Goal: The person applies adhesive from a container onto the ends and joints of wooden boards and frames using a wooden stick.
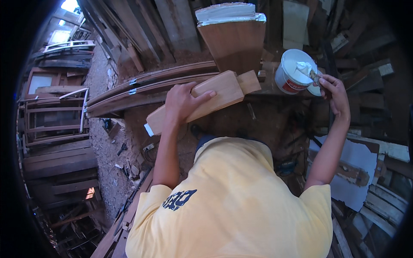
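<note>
My left hand [183,102] grips a thick, light-brown wooden piece [224,91], its fingers over the far side and its thumb on the upper face. A narrower tenon [249,82] sticks out of the piece's right end, and the lower left end carries a white coating. Pinched in my right hand [338,93] is a short applicator [311,74] loaded with white paste; whether it is a brush or a stick I cannot tell. Its loaded end is over the rim of a white plastic bucket [283,76] with a red label, which holds more white paste.
A wide upright board [234,45] with white paste along its top edge stands beyond the wooden piece. Long curved wooden strips [150,89] run leftward across the bench. Stacked frames [56,112] lie at the left, and a pale sheet [352,163] with scrap timber at the right.
</note>
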Available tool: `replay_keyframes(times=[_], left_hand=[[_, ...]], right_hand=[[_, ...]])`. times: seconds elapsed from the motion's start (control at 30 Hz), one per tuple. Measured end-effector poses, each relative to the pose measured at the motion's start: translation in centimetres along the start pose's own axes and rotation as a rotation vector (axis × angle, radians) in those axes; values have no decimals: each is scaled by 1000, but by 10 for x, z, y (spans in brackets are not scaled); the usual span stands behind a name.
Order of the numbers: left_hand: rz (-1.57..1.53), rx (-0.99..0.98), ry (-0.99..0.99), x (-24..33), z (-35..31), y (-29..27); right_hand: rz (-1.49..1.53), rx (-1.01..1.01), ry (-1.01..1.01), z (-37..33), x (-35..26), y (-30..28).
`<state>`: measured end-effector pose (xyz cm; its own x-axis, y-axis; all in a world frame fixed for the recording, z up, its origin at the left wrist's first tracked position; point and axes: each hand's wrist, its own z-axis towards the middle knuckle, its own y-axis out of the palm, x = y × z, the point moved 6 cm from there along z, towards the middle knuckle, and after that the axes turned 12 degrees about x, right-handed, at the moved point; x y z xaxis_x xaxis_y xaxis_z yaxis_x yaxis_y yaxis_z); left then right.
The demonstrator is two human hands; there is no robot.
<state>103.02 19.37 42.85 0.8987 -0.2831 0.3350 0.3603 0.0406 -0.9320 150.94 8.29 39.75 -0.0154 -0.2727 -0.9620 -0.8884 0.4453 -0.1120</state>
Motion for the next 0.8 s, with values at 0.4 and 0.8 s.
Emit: replay_keyframes(times=[0.4, 0.8], left_hand=[[-105, -29, 121, 34, 6, -12], [-116, 52, 86, 27, -11, -36]], right_hand=[[-466, 48, -1004, -130, -89, 110], [-585, 149, -1199, -144, -100, 135]])
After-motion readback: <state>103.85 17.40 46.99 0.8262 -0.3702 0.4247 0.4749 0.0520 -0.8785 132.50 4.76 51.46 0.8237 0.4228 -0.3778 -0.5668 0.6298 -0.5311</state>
